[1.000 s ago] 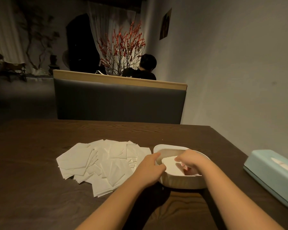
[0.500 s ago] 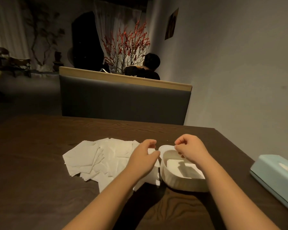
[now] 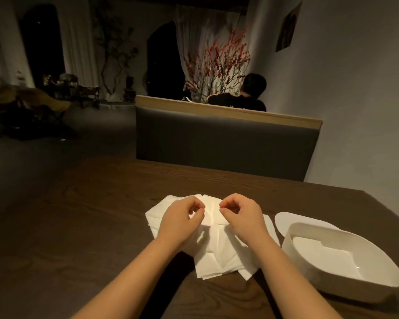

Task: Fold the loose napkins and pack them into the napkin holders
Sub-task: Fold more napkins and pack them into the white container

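Both grips pinch one napkin (image 3: pixel 211 212): left hand (image 3: pixel 182 217) and right hand (image 3: pixel 242 215) hold its far edge above the loose pile (image 3: pixel 219 256) on the worktop (image 3: pixel 90 226). Right of them sits the white holder (image 3: pixel 346 261), napkins inside. No writing is readable.

No legible text, labels, brands or nos. found in head view. Faint pale marks noted across back of dark shirt (image 3: pixel 237 104) worn by person seated behind bench — too small and blurred to be read. Framed picture on wall (image 3: pixel 288 26) too dark; no lettering made out. Napkins (image 3: pixel 217 256), white holder (image 3: pixel 341 261) and lid (image 3: pixel 293 223) seen plain, no print or logo visible.
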The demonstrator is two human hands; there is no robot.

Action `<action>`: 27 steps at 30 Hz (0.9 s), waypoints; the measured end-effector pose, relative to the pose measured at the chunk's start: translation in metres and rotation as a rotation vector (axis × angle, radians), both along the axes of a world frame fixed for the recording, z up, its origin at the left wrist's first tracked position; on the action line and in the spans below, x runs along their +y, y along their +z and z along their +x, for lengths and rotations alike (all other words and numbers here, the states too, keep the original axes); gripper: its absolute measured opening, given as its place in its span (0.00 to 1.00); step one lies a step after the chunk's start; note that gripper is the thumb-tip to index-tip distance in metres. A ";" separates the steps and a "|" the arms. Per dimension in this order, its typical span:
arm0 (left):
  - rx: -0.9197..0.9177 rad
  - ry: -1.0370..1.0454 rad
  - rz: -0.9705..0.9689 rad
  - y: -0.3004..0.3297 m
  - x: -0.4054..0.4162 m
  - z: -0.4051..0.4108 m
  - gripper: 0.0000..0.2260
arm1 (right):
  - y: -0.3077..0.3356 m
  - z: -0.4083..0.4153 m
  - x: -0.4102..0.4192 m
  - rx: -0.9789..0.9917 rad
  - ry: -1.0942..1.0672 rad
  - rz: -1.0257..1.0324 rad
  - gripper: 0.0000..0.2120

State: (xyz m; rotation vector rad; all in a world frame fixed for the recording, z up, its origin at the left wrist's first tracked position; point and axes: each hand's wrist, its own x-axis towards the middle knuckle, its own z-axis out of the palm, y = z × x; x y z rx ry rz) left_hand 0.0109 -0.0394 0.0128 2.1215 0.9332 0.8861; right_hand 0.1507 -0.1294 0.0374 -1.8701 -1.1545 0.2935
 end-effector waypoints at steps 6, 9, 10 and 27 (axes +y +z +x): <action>0.037 0.099 0.013 -0.020 0.030 -0.032 0.07 | -0.030 -0.011 0.007 -0.105 -0.054 0.015 0.08; 0.034 0.097 -0.032 -0.030 0.038 -0.042 0.07 | -0.040 -0.008 0.001 -0.194 -0.024 -0.034 0.09; 0.021 0.101 -0.046 -0.031 0.041 -0.043 0.06 | -0.040 -0.005 -0.001 -0.189 -0.030 -0.021 0.09; 0.466 0.012 0.148 -0.033 0.024 -0.028 0.28 | -0.039 -0.013 -0.010 -0.099 -0.012 0.100 0.12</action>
